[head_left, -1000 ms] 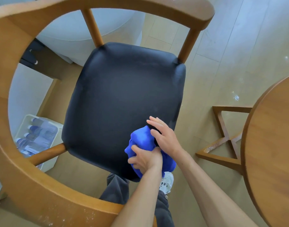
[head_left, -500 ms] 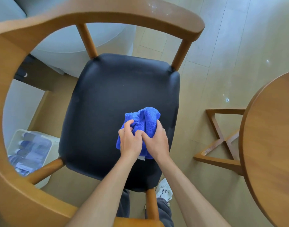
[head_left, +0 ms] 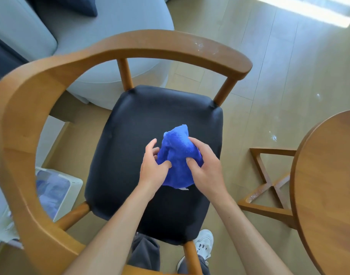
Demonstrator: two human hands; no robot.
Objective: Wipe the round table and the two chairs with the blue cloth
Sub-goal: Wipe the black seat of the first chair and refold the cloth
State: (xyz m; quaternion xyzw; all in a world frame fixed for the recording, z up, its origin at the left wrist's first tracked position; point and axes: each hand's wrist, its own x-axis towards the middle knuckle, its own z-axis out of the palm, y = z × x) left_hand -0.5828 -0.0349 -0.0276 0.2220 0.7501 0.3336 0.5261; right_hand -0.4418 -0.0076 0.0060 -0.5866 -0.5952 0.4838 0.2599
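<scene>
Now: regathering the cloth above the chair seat

Head view: both hands hold the blue cloth (head_left: pixel 178 155) bunched up over the middle of the black padded seat (head_left: pixel 142 120) of the wooden armchair (head_left: pixel 21 108). The right hand (head_left: pixel 204 165) is wrapped round the cloth's right side, fingers curled over its top and thumb pressed into its front. The left hand (head_left: pixel 153 165) has its thumb dug into the cloth's lower left while its fingers are spread and only loosely bent against the fabric, so its grasp looks partial. A small white tag (head_left: pixel 183 188) hangs from the cloth's lower edge. Whether the wad touches the seat or hangs just above it cannot be told from this angle.

By my reading, the step in hand is reshaping the cloth into a pad before wiping the seat. To do it well, fold it flat rather than leave it peaked, tuck the tag inside, and press with a flat palm in overlapping strokes from the back edge toward the front, taking in the corners by the spindles.

White specks show on the curved armrest rail (head_left: pixel 201 46), so the rail deserves a pass as well. Round table (head_left: pixel 328 185) stands to the right, well apart from the cloth, with its crossed wooden base (head_left: pixel 267 181) dusted pale. A grey sofa (head_left: pixel 102 32) sits behind the chair, and a white bin (head_left: pixel 57 193) stands on the floor to the left. Only one chair is visible.
</scene>
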